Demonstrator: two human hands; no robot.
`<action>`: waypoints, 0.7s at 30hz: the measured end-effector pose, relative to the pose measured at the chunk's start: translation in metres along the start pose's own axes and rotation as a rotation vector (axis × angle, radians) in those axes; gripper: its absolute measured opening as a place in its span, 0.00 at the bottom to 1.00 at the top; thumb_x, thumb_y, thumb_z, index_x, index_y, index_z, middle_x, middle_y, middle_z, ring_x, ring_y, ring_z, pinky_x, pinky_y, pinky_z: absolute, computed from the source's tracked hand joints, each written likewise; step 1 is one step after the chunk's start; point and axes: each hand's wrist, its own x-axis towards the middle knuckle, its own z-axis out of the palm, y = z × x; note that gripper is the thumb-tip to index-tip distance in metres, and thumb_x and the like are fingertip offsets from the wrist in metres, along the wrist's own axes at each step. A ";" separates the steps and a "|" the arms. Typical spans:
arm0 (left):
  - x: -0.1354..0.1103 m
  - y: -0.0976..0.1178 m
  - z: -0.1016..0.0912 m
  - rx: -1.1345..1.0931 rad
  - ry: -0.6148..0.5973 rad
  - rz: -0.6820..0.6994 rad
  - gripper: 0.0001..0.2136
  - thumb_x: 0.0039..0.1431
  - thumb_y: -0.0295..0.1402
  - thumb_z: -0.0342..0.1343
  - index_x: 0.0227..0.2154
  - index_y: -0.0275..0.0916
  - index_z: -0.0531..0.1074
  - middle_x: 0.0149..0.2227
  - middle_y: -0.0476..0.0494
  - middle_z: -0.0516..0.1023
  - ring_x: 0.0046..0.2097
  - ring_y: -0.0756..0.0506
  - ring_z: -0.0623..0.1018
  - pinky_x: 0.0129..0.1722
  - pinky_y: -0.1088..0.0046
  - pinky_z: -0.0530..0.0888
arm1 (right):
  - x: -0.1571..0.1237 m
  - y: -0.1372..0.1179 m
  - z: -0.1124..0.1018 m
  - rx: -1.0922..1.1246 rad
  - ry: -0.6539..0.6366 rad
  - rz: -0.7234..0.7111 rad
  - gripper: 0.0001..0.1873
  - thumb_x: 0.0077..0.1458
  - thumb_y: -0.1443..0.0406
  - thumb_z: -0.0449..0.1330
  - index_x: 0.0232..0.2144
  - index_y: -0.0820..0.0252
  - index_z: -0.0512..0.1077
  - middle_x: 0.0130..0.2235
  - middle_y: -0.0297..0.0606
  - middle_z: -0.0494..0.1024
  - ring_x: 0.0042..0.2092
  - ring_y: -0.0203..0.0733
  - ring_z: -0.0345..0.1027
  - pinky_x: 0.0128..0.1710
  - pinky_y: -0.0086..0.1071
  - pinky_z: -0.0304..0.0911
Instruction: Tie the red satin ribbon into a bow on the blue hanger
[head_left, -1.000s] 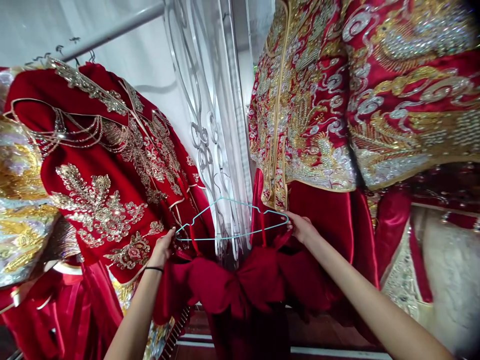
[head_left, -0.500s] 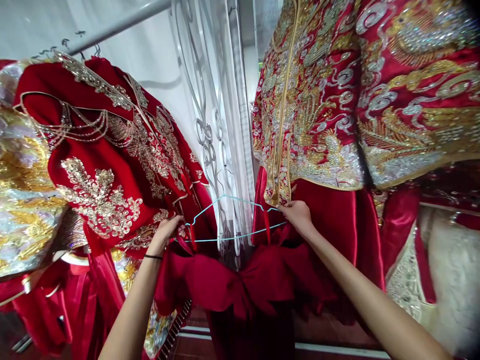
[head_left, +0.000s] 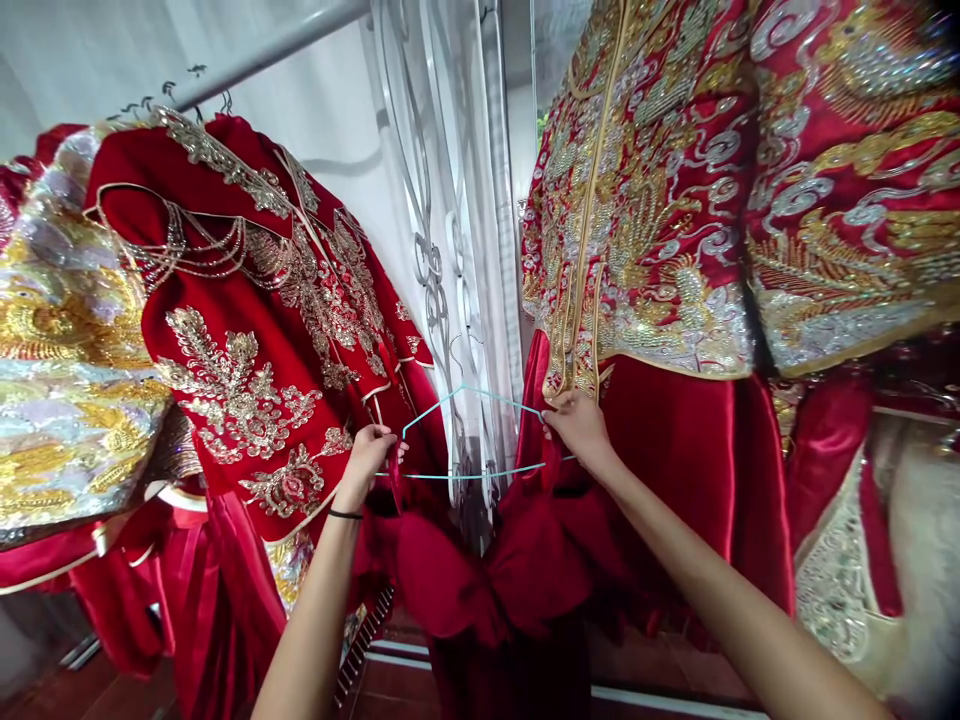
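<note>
A dark red dress (head_left: 450, 575) with a large bow-shaped bodice hangs in front of me on a thin turquoise wire hanger (head_left: 480, 477). At the hanger's left shoulder, my left hand (head_left: 369, 462) is closed in a pinch on one of the thin red straps. My right hand (head_left: 581, 428) pinches the other strap by the right shoulder, its fingers against the wire. The hanger's hook points up between my hands. The lower part of the dress lies in dark shadow.
On the left, a red jacket (head_left: 225, 350) with gold beading hangs below a metal rail (head_left: 285, 50). An embroidered red and gold jacket (head_left: 652, 220) hangs close by on the right, above red satin skirts (head_left: 675, 460). White scrolled ironwork (head_left: 431, 265) stands behind the hanger.
My left hand has moved inward from the hanger's end onto the strap. My right hand has shifted slightly so the strap hangs right under its fingers. The view has turned slightly left.
</note>
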 end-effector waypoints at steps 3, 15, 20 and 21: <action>0.002 -0.012 -0.003 -0.038 -0.002 0.020 0.10 0.48 0.19 0.50 0.25 0.40 0.58 0.14 0.51 0.71 0.16 0.49 0.71 0.16 0.79 0.65 | -0.019 0.011 0.003 -0.076 0.067 -0.128 0.14 0.40 0.72 0.57 0.23 0.52 0.55 0.14 0.25 0.67 0.17 0.40 0.66 0.18 0.30 0.57; 0.005 -0.025 0.001 -0.080 -0.032 0.168 0.10 0.49 0.23 0.52 0.26 0.41 0.56 0.16 0.52 0.73 0.17 0.51 0.71 0.21 0.77 0.67 | -0.022 0.024 0.000 0.182 -0.004 -0.121 0.15 0.45 0.66 0.58 0.23 0.53 0.50 0.15 0.22 0.65 0.16 0.35 0.62 0.17 0.28 0.56; -0.010 -0.057 -0.011 -0.115 0.013 0.268 0.13 0.44 0.22 0.58 0.26 0.41 0.58 0.20 0.54 0.73 0.23 0.53 0.73 0.27 0.80 0.66 | -0.048 0.052 -0.009 0.380 -0.110 -0.067 0.23 0.36 0.59 0.66 0.25 0.53 0.53 0.18 0.20 0.65 0.21 0.34 0.66 0.25 0.28 0.63; -0.015 -0.062 -0.013 -0.081 0.015 0.282 0.13 0.43 0.20 0.58 0.25 0.41 0.59 0.20 0.54 0.73 0.24 0.53 0.73 0.27 0.82 0.66 | -0.052 0.057 -0.011 0.374 -0.134 -0.041 0.23 0.34 0.59 0.67 0.25 0.53 0.54 0.19 0.21 0.66 0.22 0.34 0.67 0.26 0.29 0.64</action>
